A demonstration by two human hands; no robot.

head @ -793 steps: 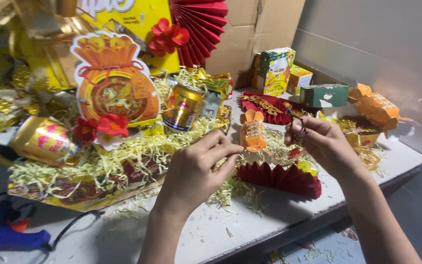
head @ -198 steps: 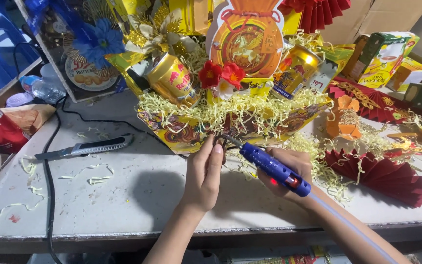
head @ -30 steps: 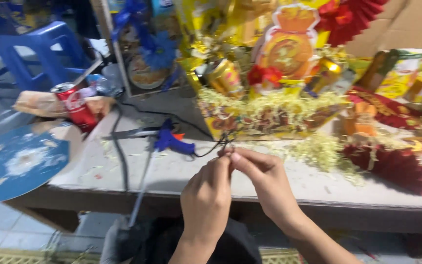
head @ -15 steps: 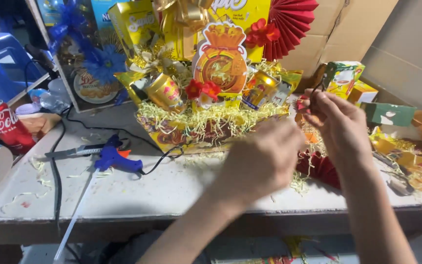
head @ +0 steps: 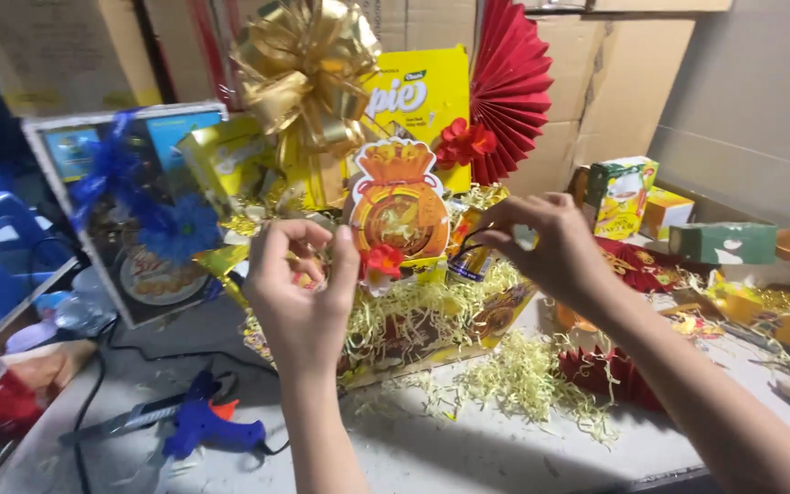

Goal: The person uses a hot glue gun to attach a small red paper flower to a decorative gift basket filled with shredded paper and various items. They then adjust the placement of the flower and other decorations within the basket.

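Yellow paper shreds [head: 432,316] fill the gift basket [head: 413,352] on the grey table [head: 505,453], and both hands are raised in front of its orange money-bag card [head: 399,203]. The left hand [head: 302,288] is half curled, thumb near the fingers, close to the small red flower [head: 382,261]; I cannot tell if it pinches something. The right hand [head: 546,245] pinches a thin dark piece, maybe a wire or thread, just beside the gold can [head: 470,261] at the right of the card. To do this step well, I think the fingers should work slowly, keep the thin piece tight, and not push the card or the gold bow [head: 305,78] above it. The blue glue gun [head: 205,426] lies on the table at the left, well apart from both hands.
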